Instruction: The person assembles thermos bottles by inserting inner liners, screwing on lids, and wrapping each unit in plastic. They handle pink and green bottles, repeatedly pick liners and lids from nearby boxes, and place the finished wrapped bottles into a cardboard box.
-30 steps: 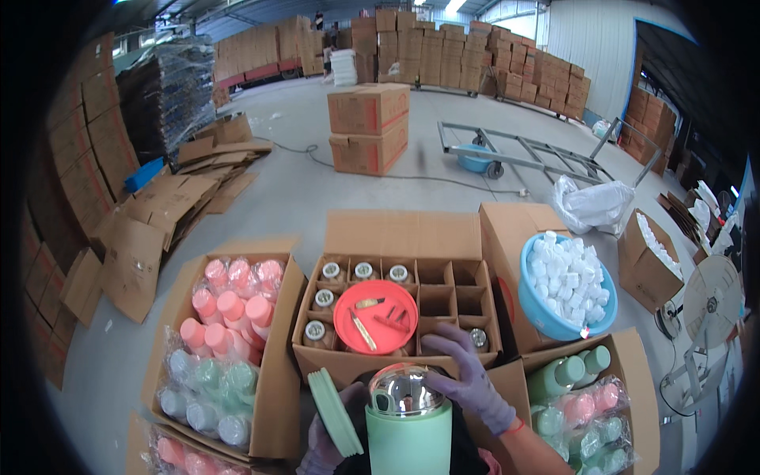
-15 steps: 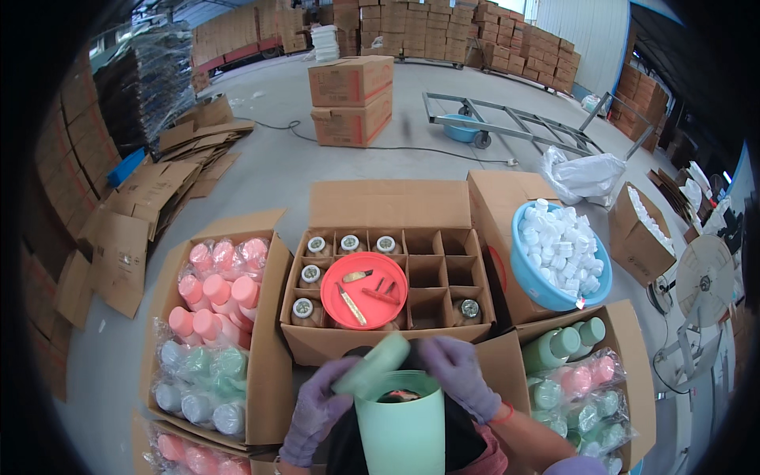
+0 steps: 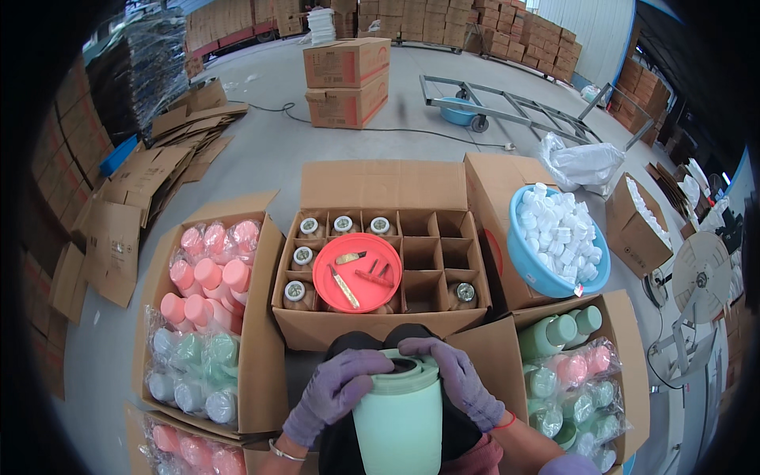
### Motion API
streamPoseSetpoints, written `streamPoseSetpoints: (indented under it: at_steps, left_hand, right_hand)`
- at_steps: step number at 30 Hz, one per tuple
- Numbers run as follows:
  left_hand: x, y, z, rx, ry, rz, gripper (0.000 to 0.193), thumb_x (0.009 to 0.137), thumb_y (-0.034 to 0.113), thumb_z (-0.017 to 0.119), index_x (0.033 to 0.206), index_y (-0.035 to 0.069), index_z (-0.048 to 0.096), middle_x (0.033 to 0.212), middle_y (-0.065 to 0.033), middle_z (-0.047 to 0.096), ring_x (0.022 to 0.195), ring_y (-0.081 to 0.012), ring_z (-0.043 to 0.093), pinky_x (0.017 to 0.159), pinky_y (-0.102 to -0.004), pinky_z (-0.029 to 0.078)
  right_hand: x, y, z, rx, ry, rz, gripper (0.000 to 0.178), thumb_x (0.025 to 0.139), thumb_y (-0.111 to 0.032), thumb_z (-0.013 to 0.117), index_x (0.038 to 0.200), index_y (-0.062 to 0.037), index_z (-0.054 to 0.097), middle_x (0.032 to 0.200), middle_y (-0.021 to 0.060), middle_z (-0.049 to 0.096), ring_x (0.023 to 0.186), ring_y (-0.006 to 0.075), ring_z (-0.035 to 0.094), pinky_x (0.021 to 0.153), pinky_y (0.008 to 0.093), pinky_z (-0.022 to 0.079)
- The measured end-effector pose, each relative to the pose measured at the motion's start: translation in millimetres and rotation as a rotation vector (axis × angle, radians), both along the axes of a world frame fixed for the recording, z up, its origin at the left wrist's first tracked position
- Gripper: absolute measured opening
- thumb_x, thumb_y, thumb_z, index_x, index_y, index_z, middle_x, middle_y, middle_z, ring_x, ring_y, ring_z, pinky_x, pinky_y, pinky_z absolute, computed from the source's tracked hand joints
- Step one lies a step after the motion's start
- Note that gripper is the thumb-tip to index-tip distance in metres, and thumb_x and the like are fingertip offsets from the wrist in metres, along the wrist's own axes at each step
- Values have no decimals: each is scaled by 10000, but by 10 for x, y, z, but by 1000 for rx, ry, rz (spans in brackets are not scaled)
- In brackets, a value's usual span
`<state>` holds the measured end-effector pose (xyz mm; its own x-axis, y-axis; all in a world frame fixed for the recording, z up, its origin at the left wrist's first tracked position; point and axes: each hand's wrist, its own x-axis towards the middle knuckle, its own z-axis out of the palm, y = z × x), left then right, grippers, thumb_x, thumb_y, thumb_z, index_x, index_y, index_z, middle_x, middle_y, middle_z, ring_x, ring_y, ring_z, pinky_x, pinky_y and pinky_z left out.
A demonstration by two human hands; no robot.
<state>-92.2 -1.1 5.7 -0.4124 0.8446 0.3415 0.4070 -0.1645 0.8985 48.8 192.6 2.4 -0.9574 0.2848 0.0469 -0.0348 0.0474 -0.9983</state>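
Note:
A pale green plastic jar (image 3: 398, 431) stands upright in front of my body, between my legs. On its mouth sits a matching green lid (image 3: 400, 383) with a dark round opening in the top. My left hand (image 3: 336, 392), in a purple glove, grips the lid's left side with its fingers over the top. From the right, my right hand (image 3: 461, 380), gloved alike, has its fingers bent over the lid's rim. Just beyond is a divided carton (image 3: 380, 326) with several capped glass jars; a red round tray (image 3: 332, 269) on it carries a pale-handled knife and small red tools.
At left, a carton (image 3: 273, 340) holds pink, green and bluish bottles in plastic film. A similar carton (image 3: 637, 372) stands at right. Behind it, a blue basin (image 3: 546, 286) of white caps rests on a box. Farther off are stacked boxes (image 3: 348, 83) and a metal trolley frame (image 3: 514, 107).
The lid, tilted in my left hand above the jar before, now lies level on its mouth. My right hand has come down onto the lid. The view has shifted slightly.

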Motion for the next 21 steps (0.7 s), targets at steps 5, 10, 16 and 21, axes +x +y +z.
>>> streamPoseSetpoints:
  at_steps: [5, 10, 16, 21]
  left_hand:
    - [169, -124, 106, -38, 176, -2, 328, 968, 172, 558, 1233, -7, 631, 1225, -154, 658, 1182, -322, 607, 1048, -407, 442]
    - [536, -24, -460, -33, -621, 195, 514, 1056, 242, 448, 1466, -57, 371, 1462, -155, 471, 1350, -235, 452, 1139, -346, 337]
    - [1432, -200, -581, -230, -1027, 327, 361, 966, 151, 569, 1283, -21, 549, 1279, -140, 600, 1204, -220, 567, 1026, -360, 435]
    - [1755, -339, -141, -11, -159, 276, 229, 813, -6, 674, 1031, -10, 606, 1126, -178, 648, 1128, -267, 617, 957, -349, 485]
  right_hand:
    - [83, 7, -51, 24, 139, 86, 434, 1049, -213, 317, 1185, 55, 629, 1229, 168, 650, 1212, 309, 580, 1129, 426, 369]
    - [588, 92, 657, 784, 178, 25, 303, 900, -167, 627, 1175, -46, 660, 1090, 127, 670, 1049, 325, 627, 974, 421, 483]
    - [1054, 215, 1013, 622, -365, -191, 406, 858, -304, 734, 1208, -106, 677, 890, 127, 661, 784, 305, 667, 745, 402, 531]
    - [1069, 424, 785, 638, -583, -230, 507, 922, -414, 638, 1250, -29, 648, 773, 98, 652, 655, 157, 614, 628, 321, 511]
